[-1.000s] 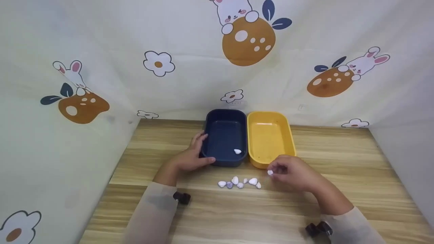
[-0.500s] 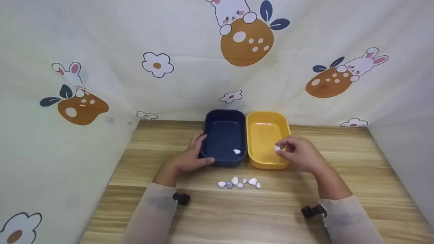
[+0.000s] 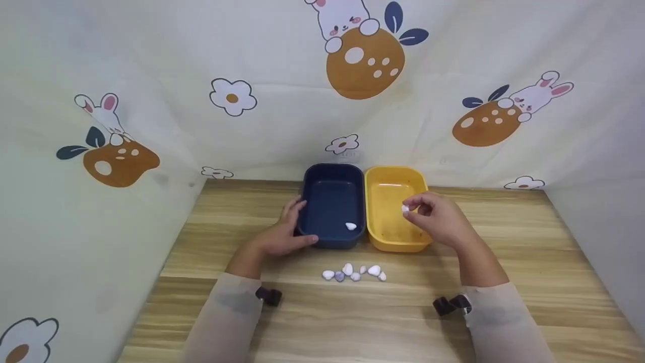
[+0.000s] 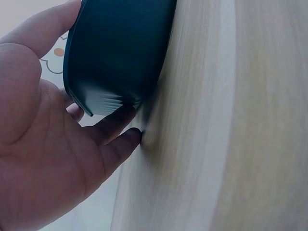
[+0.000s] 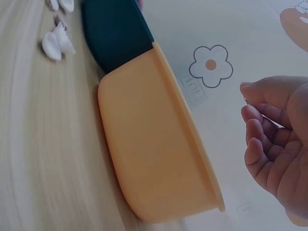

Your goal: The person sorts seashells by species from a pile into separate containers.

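A small white shell [image 3: 405, 208] is pinched between the thumb and index finger of my right hand [image 3: 441, 217], above the yellow bin [image 3: 373, 233]. In the right wrist view only a sliver of it shows at the fingertips. My left hand [image 3: 282, 232] rests against the dark blue bin [image 3: 332, 243], its fingers along the left side and its thumb at the near corner. The left wrist view has those fingers [image 4: 118, 149] fairly straight and spread beside the bin wall. One white shell [image 3: 350, 226] lies inside the blue bin.
Several white and greyish shells [image 3: 347, 269] lie in a loose row on the wooden table [image 3: 352, 317], in front of the bins. The two bins stand side by side near the back. Behind them hangs a printed cloth [image 3: 282, 131].
Holding the shell, my right hand has gone from in front of the yellow bin up and forward, then slightly left, to above it. My left hand stays at the blue bin.
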Motion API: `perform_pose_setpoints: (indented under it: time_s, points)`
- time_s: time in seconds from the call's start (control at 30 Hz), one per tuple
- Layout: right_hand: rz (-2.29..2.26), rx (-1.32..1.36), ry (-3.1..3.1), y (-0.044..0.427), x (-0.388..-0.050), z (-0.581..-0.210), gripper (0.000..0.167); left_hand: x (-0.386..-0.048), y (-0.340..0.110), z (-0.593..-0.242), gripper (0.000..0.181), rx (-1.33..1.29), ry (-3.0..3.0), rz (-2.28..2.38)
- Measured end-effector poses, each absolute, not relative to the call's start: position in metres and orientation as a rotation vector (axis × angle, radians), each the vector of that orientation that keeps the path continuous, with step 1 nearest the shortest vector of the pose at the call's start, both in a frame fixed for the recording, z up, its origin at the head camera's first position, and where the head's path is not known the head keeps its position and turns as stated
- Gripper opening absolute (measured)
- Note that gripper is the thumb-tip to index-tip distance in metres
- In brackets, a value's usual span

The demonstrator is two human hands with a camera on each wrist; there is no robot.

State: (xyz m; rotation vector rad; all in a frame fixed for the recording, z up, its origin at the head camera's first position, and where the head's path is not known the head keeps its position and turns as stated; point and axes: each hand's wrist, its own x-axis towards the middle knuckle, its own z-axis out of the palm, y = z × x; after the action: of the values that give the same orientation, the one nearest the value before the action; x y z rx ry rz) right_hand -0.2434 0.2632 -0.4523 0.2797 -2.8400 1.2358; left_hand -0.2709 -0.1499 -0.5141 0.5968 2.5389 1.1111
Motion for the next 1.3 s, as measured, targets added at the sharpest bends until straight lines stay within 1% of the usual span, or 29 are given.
perform_pose_setpoints:
  time_s: [0.23,0.63,1.3]
  points:
    - [1.209,0.284,-2.857,0.26,-0.246,-0.457,0.02,-0.27,-0.15,-0.512,0.113,0.586,2.533,1.11]
    - [1.207,0.217,-2.924,0.259,-0.248,-0.464,0.022,-0.269,-0.15,-0.512,0.12,0.566,2.52,1.119]
    - [1.157,0.219,-2.921,0.26,-0.251,-0.473,0.025,-0.268,-0.15,-0.509,0.119,0.543,2.519,1.11]
